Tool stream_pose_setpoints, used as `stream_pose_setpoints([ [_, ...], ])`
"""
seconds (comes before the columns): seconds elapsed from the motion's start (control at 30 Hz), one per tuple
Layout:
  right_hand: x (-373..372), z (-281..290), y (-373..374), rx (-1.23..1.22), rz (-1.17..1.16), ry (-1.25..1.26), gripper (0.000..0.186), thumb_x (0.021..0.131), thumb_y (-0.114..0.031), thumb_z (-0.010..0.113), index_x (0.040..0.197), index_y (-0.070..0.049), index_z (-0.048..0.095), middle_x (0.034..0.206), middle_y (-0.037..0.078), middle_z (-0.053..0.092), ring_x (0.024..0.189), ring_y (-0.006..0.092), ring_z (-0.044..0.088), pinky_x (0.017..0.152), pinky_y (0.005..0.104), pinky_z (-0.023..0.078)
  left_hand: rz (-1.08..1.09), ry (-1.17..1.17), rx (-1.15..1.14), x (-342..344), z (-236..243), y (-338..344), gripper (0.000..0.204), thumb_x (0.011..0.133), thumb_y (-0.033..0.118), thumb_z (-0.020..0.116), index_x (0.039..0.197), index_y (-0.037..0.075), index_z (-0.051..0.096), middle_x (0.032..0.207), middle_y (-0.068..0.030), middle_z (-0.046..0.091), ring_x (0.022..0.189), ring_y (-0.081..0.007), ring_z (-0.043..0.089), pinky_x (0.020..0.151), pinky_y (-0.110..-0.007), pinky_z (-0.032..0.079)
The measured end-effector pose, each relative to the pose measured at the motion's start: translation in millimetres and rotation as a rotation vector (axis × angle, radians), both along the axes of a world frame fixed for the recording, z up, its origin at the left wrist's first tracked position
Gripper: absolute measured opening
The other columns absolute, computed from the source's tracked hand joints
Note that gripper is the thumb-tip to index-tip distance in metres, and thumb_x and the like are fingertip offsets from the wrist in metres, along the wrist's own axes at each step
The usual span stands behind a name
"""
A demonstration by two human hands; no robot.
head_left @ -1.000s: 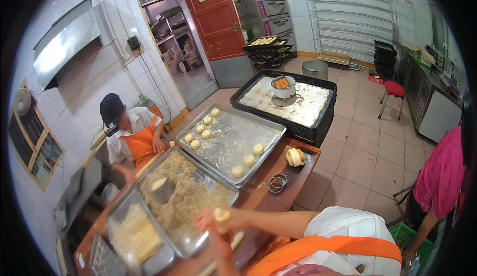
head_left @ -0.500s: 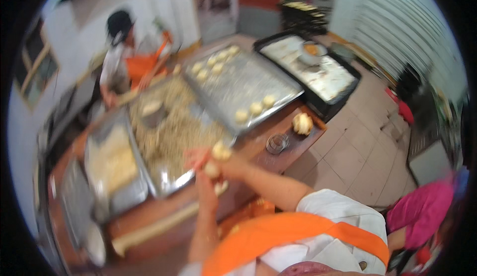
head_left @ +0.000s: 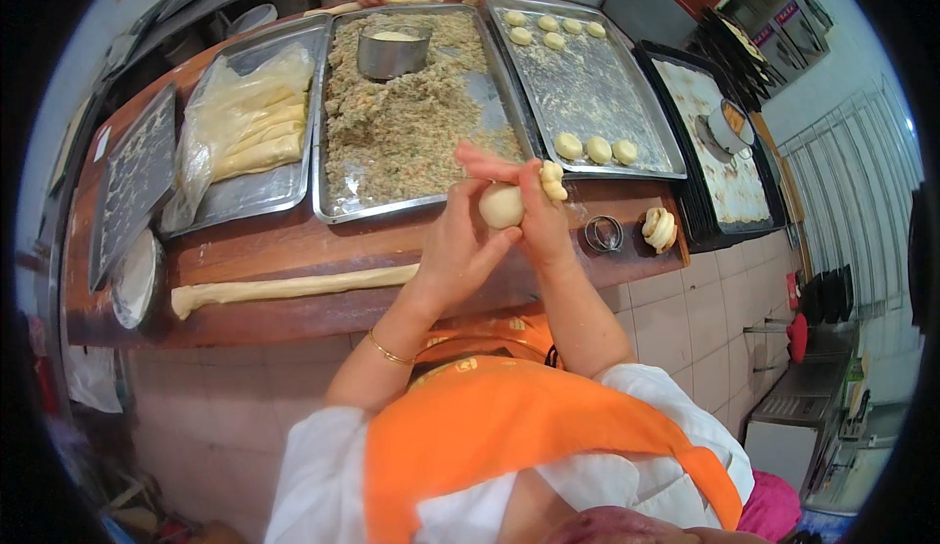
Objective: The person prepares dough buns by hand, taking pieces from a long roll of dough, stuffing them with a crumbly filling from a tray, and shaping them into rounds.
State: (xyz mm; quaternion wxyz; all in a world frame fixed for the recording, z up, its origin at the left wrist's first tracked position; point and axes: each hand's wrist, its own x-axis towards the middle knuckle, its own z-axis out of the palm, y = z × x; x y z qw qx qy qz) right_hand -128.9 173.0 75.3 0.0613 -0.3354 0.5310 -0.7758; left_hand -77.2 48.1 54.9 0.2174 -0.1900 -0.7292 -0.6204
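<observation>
Dough ball (head_left: 501, 207) cupped between left hand (head_left: 455, 238) and right hand (head_left: 544, 225), above desk (head_left: 294, 250); left fingers curled round it, right fingers blurred across top, grip unclear. Light, even palm pressure should keep surface smooth.

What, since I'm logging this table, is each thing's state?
Dough ball, rounded, held between left hand and right hand
Dough rope, stretched along table
Middle tray, strewn with crumbly mix
Metal cup, standing in mix
Dough strips, partly under plastic
Dough rounds, in two groups on powder-dusted tray
Metal rings, on table
</observation>
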Motion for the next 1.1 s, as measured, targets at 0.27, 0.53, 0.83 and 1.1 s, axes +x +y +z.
stream_pose_setpoints([
  [0.27, -6, 4, 4, 0.097, 0.024, 0.096, 0.066, 0.106, -0.052, 0.025, 0.123, -0.003, 0.066, 0.146, 0.020, 0.049, 0.144, 0.0336, 0.033, 0.119, 0.0464, 0.020, -0.241, -0.259, 0.133, 3, 14, -8, 0.055, 0.100, 0.047, 0.051, 0.126, 0.000, 0.042, 0.099, -0.0093, 0.060, 0.077, -0.0153, 0.059, 0.060, -0.027, 0.047],
  [0.53, 11, 10, -12, 0.091, -0.086, 0.078, 0.071, 0.105, -0.056, 0.024, 0.117, -0.002, 0.069, 0.138, 0.017, 0.057, 0.144, 0.0308, 0.034, 0.118, 0.0465, 0.024, -0.436, -0.456, 0.363, 3, 15, -19, 0.040, 0.100, 0.033, 0.048, 0.124, 0.000, 0.048, 0.107, -0.0104, 0.060, 0.089, -0.0197, 0.060, 0.070, -0.031, 0.049],
  [0.83, 18, 27, -4, 0.355, -0.353, -0.067, 0.022, 0.092, -0.024, 0.070, 0.095, -0.004, 0.065, 0.089, 0.002, 0.063, 0.080, 0.0103, 0.057, 0.070, 0.0258, 0.048, -0.163, -0.408, 0.504, 3, -8, -1, 0.032, 0.102, 0.028, 0.051, 0.119, 0.000, 0.050, 0.097, -0.0082, 0.062, 0.082, -0.0137, 0.061, 0.068, -0.025, 0.049],
  [1.1, 4, 58, 18, 0.646, -0.155, -0.227, 0.017, 0.087, -0.015, 0.071, 0.096, -0.005, 0.062, 0.079, -0.001, 0.062, 0.069, 0.0049, 0.057, 0.057, 0.0213, 0.044, -0.321, -0.529, 0.974, 1, 7, -10, 0.029, 0.103, 0.029, 0.050, 0.121, 0.005, 0.048, 0.100, -0.0091, 0.061, 0.077, -0.0153, 0.060, 0.063, -0.027, 0.049],
])
